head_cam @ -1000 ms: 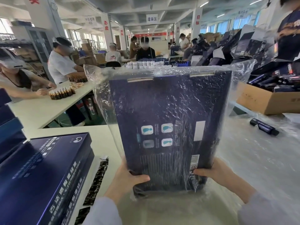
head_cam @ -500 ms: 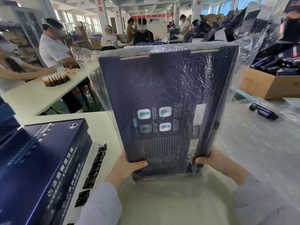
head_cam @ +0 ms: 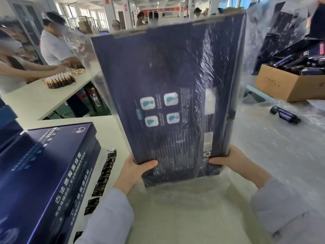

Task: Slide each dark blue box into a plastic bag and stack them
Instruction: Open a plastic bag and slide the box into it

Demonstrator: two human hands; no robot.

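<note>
I hold the flat, dark blue cardboard box (head_cam: 167, 76) upright in front of me, its printed back with four small white-and-teal pictograms facing me. It sits inside a crinkled clear plastic bag (head_cam: 249, 59), whose loose film stands out past the box at 9, 12 and 3 o'clock. I cannot tell where the bag's mouth lies.

My left hand (head_cam: 133, 171) grasps the box's lower corner at 7 o'clock, with the thumb laid across the front face and the fingers hidden behind. My right hand (head_cam: 232, 159) grasps the opposite lower corner at 5 o'clock in the same way. The box's bottom edge hangs just above a spread of clear plastic sheets (head_cam: 175, 217) at 6 o'clock on the white table (head_cam: 112, 131).

At 8 o'clock lies a stack of matching dark blue boxes (head_cam: 49, 173) printed with white characters. Just beside it runs a strip of small black sachets (head_cam: 103, 173). At 3 o'clock a narrow dark blue carton (head_cam: 284, 117) lies on its side on the plastic. At 2 o'clock stands a brown corrugated carton (head_cam: 288, 85) filled with dark packs. At 10 o'clock, small amber vials (head_cam: 59, 81) stand on a neighbouring table, where other people work.
</note>
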